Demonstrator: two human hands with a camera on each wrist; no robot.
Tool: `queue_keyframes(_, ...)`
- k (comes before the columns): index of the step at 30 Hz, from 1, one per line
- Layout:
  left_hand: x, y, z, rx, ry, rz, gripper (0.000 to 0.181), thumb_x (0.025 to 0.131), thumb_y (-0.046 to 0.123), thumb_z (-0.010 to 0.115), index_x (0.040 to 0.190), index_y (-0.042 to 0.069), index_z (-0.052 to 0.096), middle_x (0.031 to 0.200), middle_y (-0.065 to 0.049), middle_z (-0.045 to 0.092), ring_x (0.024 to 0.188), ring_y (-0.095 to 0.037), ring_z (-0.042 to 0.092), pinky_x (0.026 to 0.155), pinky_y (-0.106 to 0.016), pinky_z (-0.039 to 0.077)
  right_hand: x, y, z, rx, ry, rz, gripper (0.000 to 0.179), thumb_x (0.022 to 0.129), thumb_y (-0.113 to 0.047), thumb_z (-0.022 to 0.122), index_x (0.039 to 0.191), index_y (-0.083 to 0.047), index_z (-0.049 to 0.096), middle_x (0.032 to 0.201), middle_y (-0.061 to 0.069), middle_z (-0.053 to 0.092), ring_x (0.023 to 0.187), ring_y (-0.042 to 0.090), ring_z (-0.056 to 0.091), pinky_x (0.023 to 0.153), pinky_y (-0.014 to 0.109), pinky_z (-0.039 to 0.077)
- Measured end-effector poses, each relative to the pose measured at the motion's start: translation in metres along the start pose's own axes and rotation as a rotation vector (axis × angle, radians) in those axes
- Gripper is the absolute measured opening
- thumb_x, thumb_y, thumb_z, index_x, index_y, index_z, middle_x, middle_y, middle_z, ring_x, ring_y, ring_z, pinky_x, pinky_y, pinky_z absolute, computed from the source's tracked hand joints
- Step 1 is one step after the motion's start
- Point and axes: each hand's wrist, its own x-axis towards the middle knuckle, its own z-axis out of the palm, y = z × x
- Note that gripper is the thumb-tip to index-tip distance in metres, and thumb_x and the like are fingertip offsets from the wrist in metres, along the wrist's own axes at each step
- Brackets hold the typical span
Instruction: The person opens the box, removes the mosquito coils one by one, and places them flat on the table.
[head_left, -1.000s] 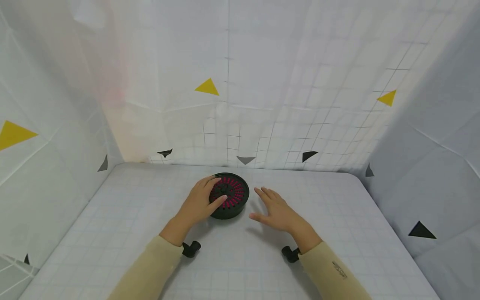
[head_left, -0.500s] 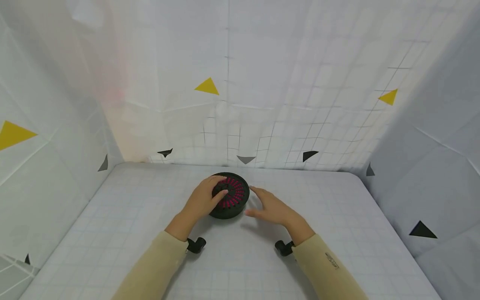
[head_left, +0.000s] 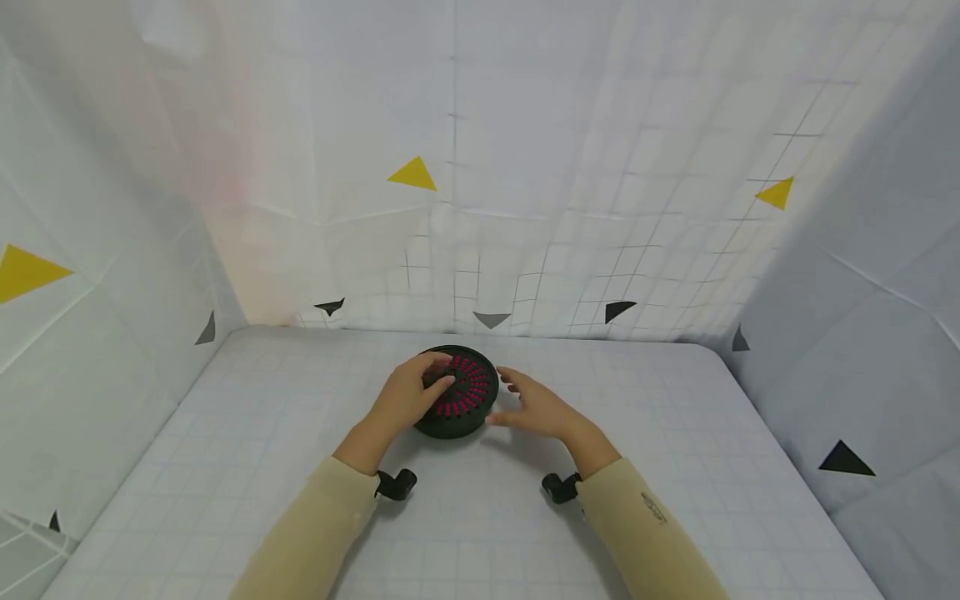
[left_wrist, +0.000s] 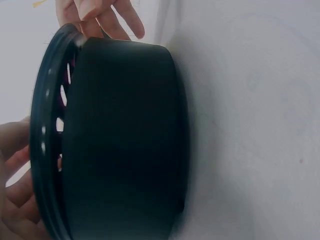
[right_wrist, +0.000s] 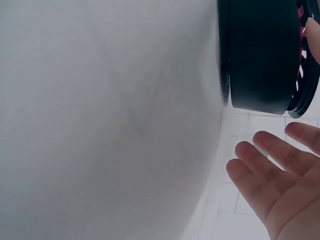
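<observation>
A round black container (head_left: pixel 452 427) with a wide-rimmed lid (head_left: pixel 474 392) stands on the table. Pinkish-red slots radiate across the lid. In the left wrist view the container's dark side wall (left_wrist: pixel 120 140) fills the middle, and light shows through openings under the rim. My left hand (head_left: pixel 405 393) reaches over the lid from the left, thumb and fingers pinching a dark raised knob near its centre. At the container's right side my right hand (head_left: pixel 542 408) stands with fingers spread and loosely bent, thumb close to the wall. The right wrist view shows its fingers (right_wrist: pixel 270 170) apart from the wall.
The table (head_left: pixel 480 533) has a pale grid cover. White sheeting with a faint grid rises behind it (head_left: pixel 525 167) and on both sides, marked with yellow triangles (head_left: pixel 414 173) and dark ones. A black wrist camera (head_left: pixel 397 485) sits at each cuff.
My left hand has slid right over the lid, its thumb and fingers closing on the knob. My right hand has moved left to the container's side. The container stays in place.
</observation>
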Motion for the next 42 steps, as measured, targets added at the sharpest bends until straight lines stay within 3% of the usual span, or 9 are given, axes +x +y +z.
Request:
queue_keyframes(10,0.003,-0.003,0.004,-0.037,0.002,-0.037,0.029,0.097,0.024,0.068,0.125,0.015,0.066,0.115,-0.002,0.07,0.101,-0.018,0.067,0.091,-0.038,0.054,0.006,0.002,0.002,0.138,-0.012,-0.024,0.092,0.082,-0.032,0.084,0.155,-0.009,0.033,0.157,0.01,0.039,0.136,0.034,0.047,0.11,0.045,0.041)
queue_keyframes(22,0.005,-0.005,0.004,-0.067,0.015,-0.071,0.022,0.097,0.024,0.067,0.117,0.016,0.07,0.111,-0.001,0.072,0.101,-0.019,0.068,0.092,-0.039,0.054,0.02,0.012,0.008,0.359,0.006,-0.07,0.093,0.079,-0.009,0.086,0.155,-0.006,0.033,0.152,0.02,0.042,0.135,0.039,0.048,0.108,0.044,0.043)
queue_keyframes(30,0.006,-0.006,0.005,-0.08,0.042,-0.065,0.02,0.097,0.022,0.069,0.115,0.015,0.071,0.108,-0.001,0.073,0.098,-0.018,0.068,0.09,-0.039,0.054,0.022,0.012,0.01,0.431,0.01,-0.055,0.09,0.077,-0.007,0.087,0.152,-0.007,0.037,0.149,0.013,0.046,0.132,0.035,0.051,0.103,0.036,0.048)
queue_keyframes(42,0.006,-0.007,0.007,-0.111,0.064,-0.08,0.019,0.096,0.023,0.07,0.114,0.016,0.072,0.108,0.0,0.073,0.098,-0.018,0.069,0.089,-0.039,0.055,0.021,0.012,0.013,0.454,0.027,-0.031,0.087,0.078,-0.01,0.087,0.151,-0.006,0.04,0.15,0.012,0.047,0.133,0.034,0.051,0.105,0.043,0.046)
